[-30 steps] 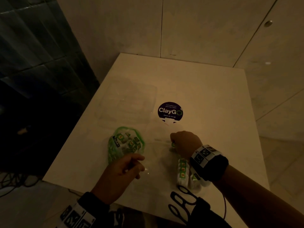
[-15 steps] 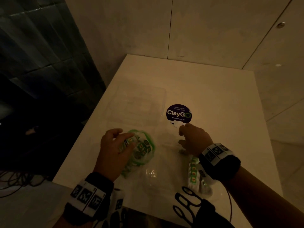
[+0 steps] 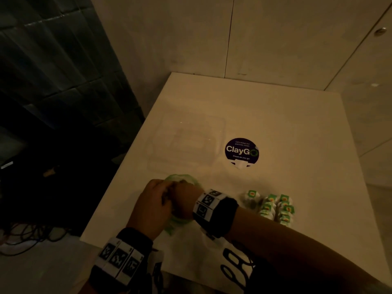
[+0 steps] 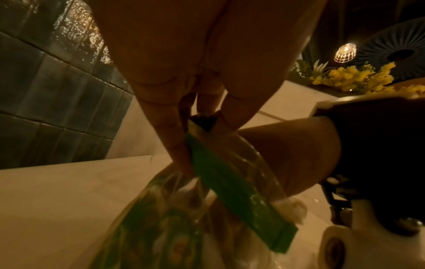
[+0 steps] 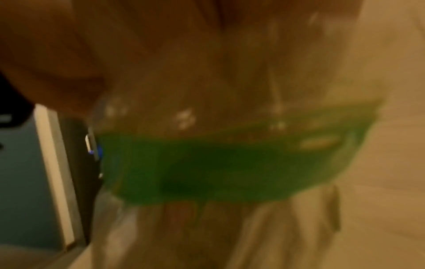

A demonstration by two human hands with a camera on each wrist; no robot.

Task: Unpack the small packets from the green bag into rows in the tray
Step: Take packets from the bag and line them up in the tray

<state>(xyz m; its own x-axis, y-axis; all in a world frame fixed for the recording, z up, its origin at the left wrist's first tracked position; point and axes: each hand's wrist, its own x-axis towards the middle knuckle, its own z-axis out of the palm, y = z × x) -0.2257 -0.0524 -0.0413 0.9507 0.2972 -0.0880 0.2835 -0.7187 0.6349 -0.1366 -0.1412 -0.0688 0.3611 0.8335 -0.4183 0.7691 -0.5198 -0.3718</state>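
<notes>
The green-rimmed clear bag (image 3: 180, 178) lies on the white table (image 3: 275, 124) near its front left edge, mostly covered by both hands. My left hand (image 3: 152, 205) pinches the bag's green rim (image 4: 234, 191) and holds the mouth open. My right hand (image 3: 183, 198) reaches into the bag from the right, and its fingers are hidden inside. Small green and white packets (image 4: 161, 227) show through the plastic. Several packets (image 3: 275, 206) lie in two short rows to the right of my right wrist. The right wrist view is blurred and shows only the bag's green band (image 5: 230, 163).
A faint clear plastic tray (image 3: 222, 124) sits behind the bag on the left half of the table. A round dark ClayGo sticker (image 3: 241, 151) lies to its right. Dark tiled wall and cables are off the table's left edge.
My right hand has moved left from the packet rows and gone into the bag. My left hand has shifted onto the bag's rim and grips it.
</notes>
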